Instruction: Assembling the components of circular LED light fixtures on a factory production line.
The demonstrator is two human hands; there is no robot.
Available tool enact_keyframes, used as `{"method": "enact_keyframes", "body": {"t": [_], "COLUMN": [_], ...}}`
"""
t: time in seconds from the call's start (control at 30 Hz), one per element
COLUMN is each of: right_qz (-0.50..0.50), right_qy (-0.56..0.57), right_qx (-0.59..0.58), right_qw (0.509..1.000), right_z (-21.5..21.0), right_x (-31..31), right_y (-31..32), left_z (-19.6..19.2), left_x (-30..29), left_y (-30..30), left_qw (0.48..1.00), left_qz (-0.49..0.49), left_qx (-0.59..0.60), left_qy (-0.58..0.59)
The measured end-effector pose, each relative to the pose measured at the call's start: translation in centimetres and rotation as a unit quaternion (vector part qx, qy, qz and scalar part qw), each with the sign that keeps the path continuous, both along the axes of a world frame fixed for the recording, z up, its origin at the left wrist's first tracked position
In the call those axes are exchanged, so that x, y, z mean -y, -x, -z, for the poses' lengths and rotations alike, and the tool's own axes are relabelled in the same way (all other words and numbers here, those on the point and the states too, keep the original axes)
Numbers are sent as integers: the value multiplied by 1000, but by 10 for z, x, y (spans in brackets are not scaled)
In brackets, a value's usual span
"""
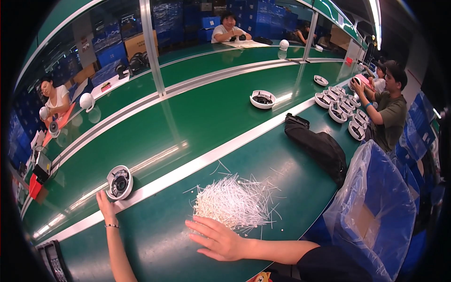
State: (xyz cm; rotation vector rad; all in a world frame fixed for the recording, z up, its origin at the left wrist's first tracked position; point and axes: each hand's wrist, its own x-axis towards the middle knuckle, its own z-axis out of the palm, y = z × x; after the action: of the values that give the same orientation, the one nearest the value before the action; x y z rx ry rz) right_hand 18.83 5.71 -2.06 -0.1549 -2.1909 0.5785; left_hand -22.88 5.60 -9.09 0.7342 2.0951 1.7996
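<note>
My left hand, its fingers stretched out, is beside the near left edge of a round white plastic housing with black parts inside. The housing sits on the green belt against its pale border; whether my fingertips touch it I cannot tell. My right hand hovers palm down with fingers spread at the near edge of a heap of thin white strips. Small cream-coloured ends show along the heap's left side. Nothing is visible in either hand.
Another white housing is farther along the belt. A black bag lies right of the heap, and a blue bin lined with clear plastic stands beyond. Several housings sit by a co-worker. Black trays are at lower left.
</note>
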Motion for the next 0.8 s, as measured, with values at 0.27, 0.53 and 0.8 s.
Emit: {"method": "enact_keyframes", "body": {"t": [0.27, 0.53, 0.8], "right_qz": [21, 310, 713], "right_qy": [20, -117, -103], "right_qx": [11, -24, 186], "right_qw": [1000, 943, 669], "right_z": [18, -42, -145], "right_x": [-10, 29, 141], "right_y": [1, -121, -333], "left_z": [-43, -40, -43], "left_x": [11, 37, 45], "left_y": [-169, -240, -258], "left_qw": [835, 783, 818], "left_qz": [196, 430, 457], "left_qx": [-502, -414, -326], "left_qy": [-110, -174, -127]}}
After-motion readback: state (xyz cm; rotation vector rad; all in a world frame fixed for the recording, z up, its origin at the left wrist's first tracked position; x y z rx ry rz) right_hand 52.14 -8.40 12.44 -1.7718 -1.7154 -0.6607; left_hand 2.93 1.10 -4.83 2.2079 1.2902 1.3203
